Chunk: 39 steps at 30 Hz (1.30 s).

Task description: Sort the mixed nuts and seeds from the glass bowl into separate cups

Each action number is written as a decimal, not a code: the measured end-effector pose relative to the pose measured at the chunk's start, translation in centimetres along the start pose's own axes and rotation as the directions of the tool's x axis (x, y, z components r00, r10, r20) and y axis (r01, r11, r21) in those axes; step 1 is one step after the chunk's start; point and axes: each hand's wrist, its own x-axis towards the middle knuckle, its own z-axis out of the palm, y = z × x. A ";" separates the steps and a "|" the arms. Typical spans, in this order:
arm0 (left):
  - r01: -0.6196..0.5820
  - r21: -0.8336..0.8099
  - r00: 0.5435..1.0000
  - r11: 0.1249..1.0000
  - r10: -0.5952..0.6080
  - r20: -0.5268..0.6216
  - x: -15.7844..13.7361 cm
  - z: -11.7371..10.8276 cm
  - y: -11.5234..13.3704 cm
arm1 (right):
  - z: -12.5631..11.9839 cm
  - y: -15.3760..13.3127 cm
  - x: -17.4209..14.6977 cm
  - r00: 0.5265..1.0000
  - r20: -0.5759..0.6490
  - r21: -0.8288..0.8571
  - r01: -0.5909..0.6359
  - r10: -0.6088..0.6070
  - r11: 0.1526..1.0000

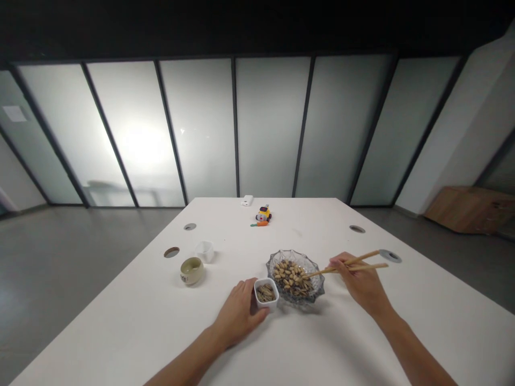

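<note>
My left hand [240, 313] is wrapped round a small white square cup [267, 306], which has sunflower seeds [265, 292] in it. Right beside the cup stands a clear glass bowl [316, 292] with a scalloped rim. Inside it lies a mix of pistachios [286, 272] and sunflower seeds. My right hand [358, 281] grips a pair of wooden chopsticks [358, 260] to the right of the bowl. Their tips reach in among the nuts; whether they pinch one is too small to tell.
To the left are a small olive-green teacup [192, 271] and a translucent white cup [205, 251]. Farther back on the white table [161, 321] sit a yellow toy car [264, 213], a toy carrot [261, 224] and a white box-like object [247, 200]. Round cable holes pierce the tabletop.
</note>
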 end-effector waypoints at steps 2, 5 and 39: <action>0.007 -0.004 1.000 1.000 -0.007 -0.003 0.0 -0.1 0.1 | -0.1 0.2 -0.4 1.000 0.010 0.011 0.014 -0.014 1.000; 0.017 -0.005 1.000 1.000 -0.017 -0.005 -0.1 -0.1 0.3 | 0.1 0.3 -0.8 0.996 0.042 -0.019 0.075 -0.074 0.997; 0.016 0.012 0.999 1.000 -0.015 -0.036 0.0 0.0 0.1 | 1.2 -1.0 -2.8 0.972 -0.224 0.104 0.090 -0.065 0.990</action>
